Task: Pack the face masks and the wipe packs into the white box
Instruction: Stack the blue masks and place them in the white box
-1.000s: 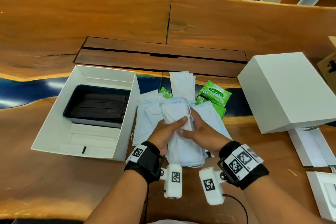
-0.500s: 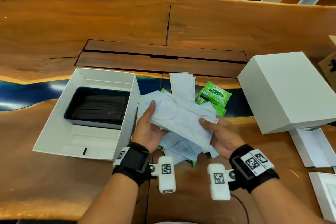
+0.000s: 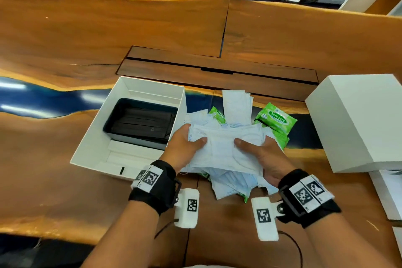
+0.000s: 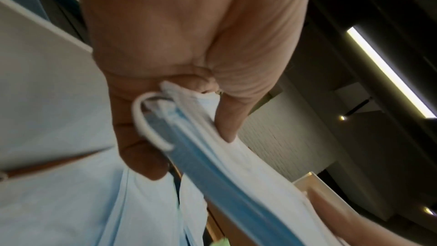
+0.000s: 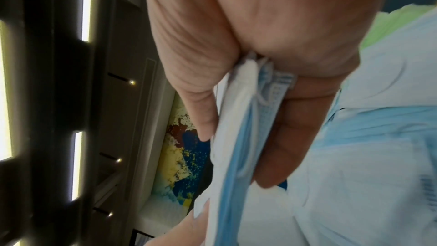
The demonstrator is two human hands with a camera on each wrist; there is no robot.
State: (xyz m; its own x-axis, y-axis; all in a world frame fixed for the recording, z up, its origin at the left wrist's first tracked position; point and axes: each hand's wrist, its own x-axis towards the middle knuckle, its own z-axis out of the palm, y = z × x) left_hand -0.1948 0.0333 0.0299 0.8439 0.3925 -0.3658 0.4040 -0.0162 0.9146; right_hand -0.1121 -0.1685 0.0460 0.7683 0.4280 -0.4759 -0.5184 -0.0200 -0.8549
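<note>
A stack of pale blue face masks [image 3: 224, 148] is held level above the table by both hands. My left hand [image 3: 185, 146] pinches its left end, thumb on top, and my right hand [image 3: 258, 152] pinches its right end. The wrist views show each grip: left hand [image 4: 189, 111] and right hand [image 5: 241, 115] on the layered mask stack [image 4: 227, 160] [image 5: 236, 156]. More loose masks [image 3: 230, 183] lie beneath. Green wipe packs [image 3: 276, 118] lie behind the pile. The open white box [image 3: 93, 143] stands to the left with a dark tray [image 3: 141, 122] inside.
The white box lid [image 3: 359, 119] stands to the right of the pile. Flat white pieces [image 3: 389, 189] lie at the right edge. A dark recessed panel [image 3: 217, 69] runs across the wooden table behind the box.
The stack, earlier pressed together on the pile, has been lifted and turned flat and crosswise. My thumbs now press on top of its two ends, closer together.
</note>
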